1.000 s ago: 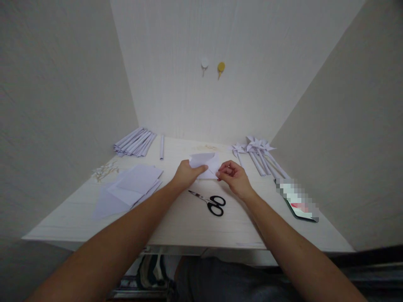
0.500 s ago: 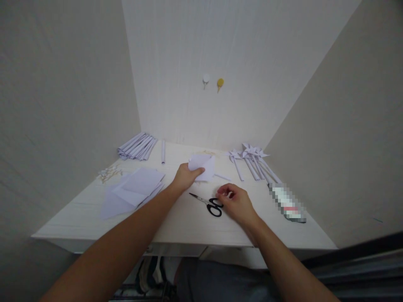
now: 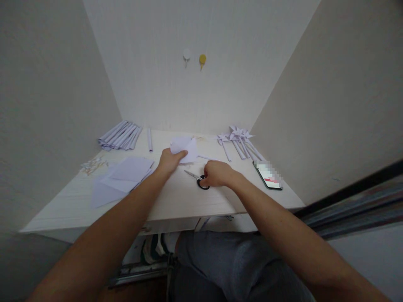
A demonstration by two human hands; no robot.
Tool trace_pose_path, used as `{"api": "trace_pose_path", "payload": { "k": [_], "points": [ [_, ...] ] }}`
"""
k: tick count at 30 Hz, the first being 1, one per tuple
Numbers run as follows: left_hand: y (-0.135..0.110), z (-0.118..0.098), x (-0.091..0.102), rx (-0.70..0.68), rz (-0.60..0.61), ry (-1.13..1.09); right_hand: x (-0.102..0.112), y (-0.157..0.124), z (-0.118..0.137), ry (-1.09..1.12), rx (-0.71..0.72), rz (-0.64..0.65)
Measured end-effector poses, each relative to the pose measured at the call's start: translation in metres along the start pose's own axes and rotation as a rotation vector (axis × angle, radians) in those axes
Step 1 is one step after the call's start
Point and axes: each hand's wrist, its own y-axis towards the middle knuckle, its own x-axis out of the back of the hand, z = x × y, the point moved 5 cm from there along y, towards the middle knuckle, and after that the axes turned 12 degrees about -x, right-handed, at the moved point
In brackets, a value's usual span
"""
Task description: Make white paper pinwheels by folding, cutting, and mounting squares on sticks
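Observation:
My left hand (image 3: 170, 161) is closed on a small square of white paper (image 3: 188, 147), thumb on top, above the back middle of the desk. My right hand (image 3: 218, 173) is closed over the black handles of a pair of scissors (image 3: 192, 174); its fingers partly cover the loops. The metal blades point left, toward the paper hand, and lie at the desk surface. A thin white paper stick (image 3: 205, 157) is just behind my right hand.
White paper sheets (image 3: 126, 176) lie on the desk's left side, with cotton swabs (image 3: 94, 164) beside them. Rolled paper tubes (image 3: 121, 136) and one separate tube (image 3: 150, 139) sit behind. At right are paper pinwheels (image 3: 239, 136) and a phone (image 3: 267, 176). Walls enclose the desk (image 3: 176, 205).
My right hand has moved from beside the scissors onto their handles and closed there. My left hand still holds the paper square. The whole view has shifted, with my head turning.

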Motion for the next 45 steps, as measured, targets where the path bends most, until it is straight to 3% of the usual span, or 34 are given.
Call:
{"api": "trace_pose_path", "payload": {
  "k": [5,10,14,19,30,36,45],
  "points": [
    [-0.005,-0.013,0.007,0.012,-0.061,-0.098,0.001,-0.019,-0.023,0.251,-0.02,0.096],
    [-0.038,-0.036,0.006,0.047,-0.081,-0.234,-0.012,-0.048,-0.053,0.712,-0.012,0.181],
    [-0.068,-0.038,0.002,0.11,-0.055,-0.305,-0.026,-0.066,-0.053,0.992,0.001,0.25],
    [-0.076,-0.035,0.002,0.151,-0.067,-0.35,-0.038,-0.071,-0.041,1.187,0.0,0.327],
    [-0.072,-0.029,0.01,0.136,-0.115,-0.323,-0.049,-0.064,-0.058,1.108,-0.096,0.232],
    [-0.072,-0.031,0.01,0.119,-0.129,-0.328,-0.044,-0.067,-0.057,0.995,-0.159,0.136],
    [-0.074,-0.035,0.008,0.112,-0.102,-0.356,-0.046,-0.072,-0.05,0.898,-0.17,0.131]
  ]
}}
